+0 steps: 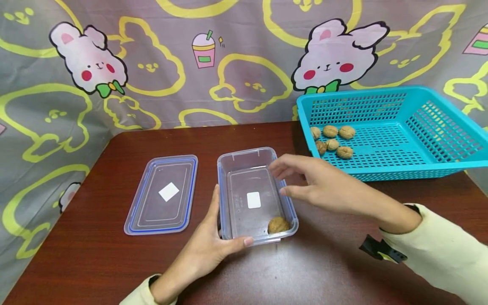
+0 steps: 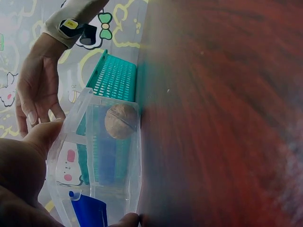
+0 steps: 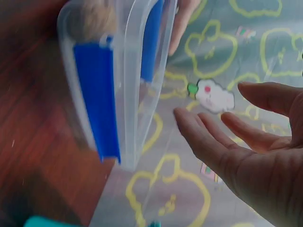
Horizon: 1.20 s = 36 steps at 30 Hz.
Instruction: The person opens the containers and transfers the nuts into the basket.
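Note:
A clear plastic food container stands without its lid on the table, a white square label on its floor. One walnut lies inside at the near right corner, also visible through the wall in the left wrist view. My left hand grips the near left corner, thumb on the front rim and fingers along the left side. Over the right rim hovers my right hand, its fingers loosely spread and nothing in them. In the right wrist view, that hand is apart from the container's wall with its blue clip.
The blue-edged lid lies flat on the table left of the container. At the back right, a turquoise basket holds several walnuts at its left end. A patterned cloth hangs behind the table.

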Available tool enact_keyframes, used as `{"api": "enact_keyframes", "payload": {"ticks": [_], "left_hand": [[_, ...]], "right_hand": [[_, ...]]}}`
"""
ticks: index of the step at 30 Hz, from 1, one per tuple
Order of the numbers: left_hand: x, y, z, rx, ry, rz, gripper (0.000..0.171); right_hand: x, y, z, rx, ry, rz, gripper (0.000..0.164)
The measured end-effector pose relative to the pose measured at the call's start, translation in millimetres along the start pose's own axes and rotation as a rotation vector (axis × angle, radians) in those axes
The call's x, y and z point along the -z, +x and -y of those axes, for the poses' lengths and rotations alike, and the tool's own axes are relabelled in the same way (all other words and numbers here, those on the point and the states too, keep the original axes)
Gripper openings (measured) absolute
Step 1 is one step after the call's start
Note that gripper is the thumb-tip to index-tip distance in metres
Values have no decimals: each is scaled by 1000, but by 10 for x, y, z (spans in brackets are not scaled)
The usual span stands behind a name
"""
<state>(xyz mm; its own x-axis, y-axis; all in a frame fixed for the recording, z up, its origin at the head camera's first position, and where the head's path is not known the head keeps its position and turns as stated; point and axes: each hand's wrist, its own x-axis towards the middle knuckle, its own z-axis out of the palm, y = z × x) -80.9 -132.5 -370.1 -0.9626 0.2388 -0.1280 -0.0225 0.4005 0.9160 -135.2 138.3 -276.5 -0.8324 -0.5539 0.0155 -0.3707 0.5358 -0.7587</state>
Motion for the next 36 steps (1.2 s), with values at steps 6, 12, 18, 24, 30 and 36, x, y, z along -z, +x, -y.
{"api": "enact_keyframes", "payload": {"ticks": [6,12,18,24,30,36], "left_hand": [[0,3,2,1,-18,12,138],[9,3,-1,4,-30,22,137],[7,2,-1,26,-53,22,137],[1,-1,2,34,-40,12,137],[1,0,3,29,-41,15,137],[0,7,8,27,-36,15,136]], "right_hand": [[-226,88,43,2,-17,106,36],[-396,168,56,-36,-66,198,40],[-504,254,104,-61,-112,265,42],[-597,338,117,-138,-152,327,46],[-638,372,61,-150,-145,323,47],[-689,413,-20,-117,-73,344,46]]}}
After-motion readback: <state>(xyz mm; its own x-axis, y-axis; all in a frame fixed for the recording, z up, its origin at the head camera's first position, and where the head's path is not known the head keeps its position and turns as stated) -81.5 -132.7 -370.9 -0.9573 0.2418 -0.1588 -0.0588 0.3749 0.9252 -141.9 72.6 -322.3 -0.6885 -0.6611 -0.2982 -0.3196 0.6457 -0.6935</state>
